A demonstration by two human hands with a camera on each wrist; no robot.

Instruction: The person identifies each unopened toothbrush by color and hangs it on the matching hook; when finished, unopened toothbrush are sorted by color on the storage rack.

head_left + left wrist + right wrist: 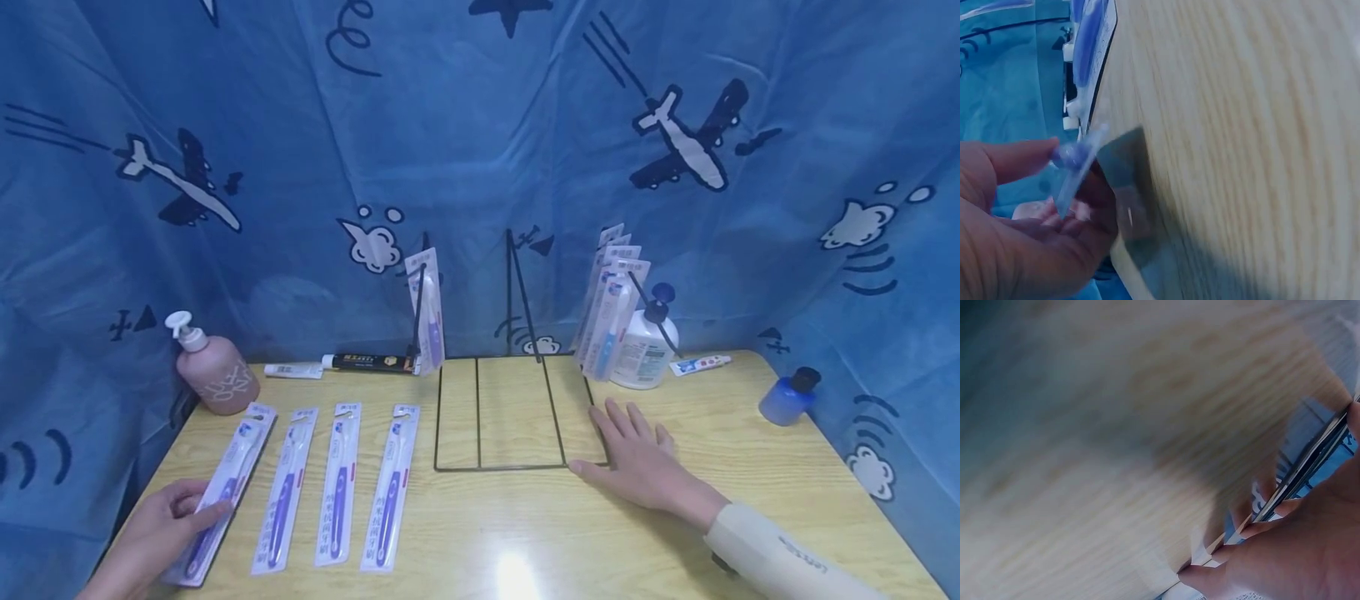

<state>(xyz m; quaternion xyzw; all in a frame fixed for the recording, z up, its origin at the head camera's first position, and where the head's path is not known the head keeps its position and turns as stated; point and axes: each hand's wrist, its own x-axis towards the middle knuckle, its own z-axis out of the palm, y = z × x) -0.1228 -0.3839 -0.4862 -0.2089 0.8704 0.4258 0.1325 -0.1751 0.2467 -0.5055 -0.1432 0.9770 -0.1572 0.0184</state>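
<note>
My left hand (153, 529) pinches a packaged toothbrush (242, 446) with a purple handle, thumb on top. The pack slants up from the table; the left wrist view shows its end (1075, 162) between thumb and fingers. Three similar packs lie in a row to its right: one toothbrush pack (285, 492), another (341, 483), and a third (391, 487). My right hand (643, 462) rests with straight, spread fingers on the front right corner of a black wire rack (501, 468). One purple toothbrush pack (427, 312) hangs on the rack's left hook, several blue packs (611, 321) on the right; the middle hook holds none.
A pink pump bottle (217, 375) stands at the back left, beside a white tube (293, 371) and a black toothpaste box (367, 362). Behind the rack's right side are a white pump bottle (641, 354) and a small tube (700, 364). A blue bottle (787, 398) stands far right.
</note>
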